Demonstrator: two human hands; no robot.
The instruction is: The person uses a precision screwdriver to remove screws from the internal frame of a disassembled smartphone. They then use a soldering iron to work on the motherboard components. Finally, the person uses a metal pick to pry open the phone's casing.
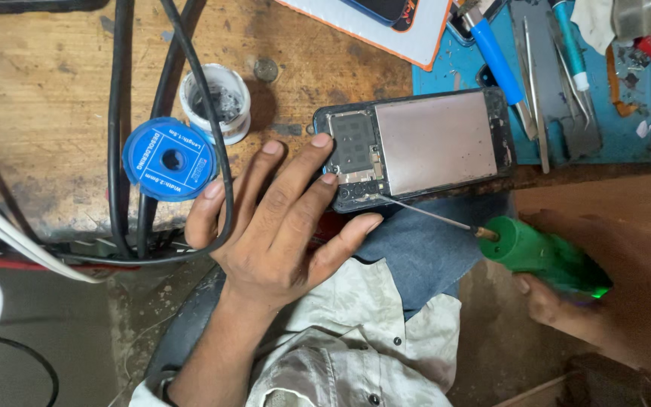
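Observation:
An opened phone point(416, 147) with its back cover off lies at the worktable's front edge, showing a copper-coloured plate and a small circuit area at its left end. My left hand point(280, 218) grips that left end, fingertips on the circuit area. My right hand point(566, 301), at the lower right, holds a green-handled screwdriver point(544, 260). Its thin shaft slants up-left and its tip touches the phone's lower left edge.
A blue spool point(169, 160) and a small white pot point(216, 102) sit left of the phone, crossed by black cables point(118, 128). A blue mat point(619, 113) at the upper right holds tweezers point(533, 83) and a blue-handled tool point(495, 56). White cables point(9, 241) run at the left edge.

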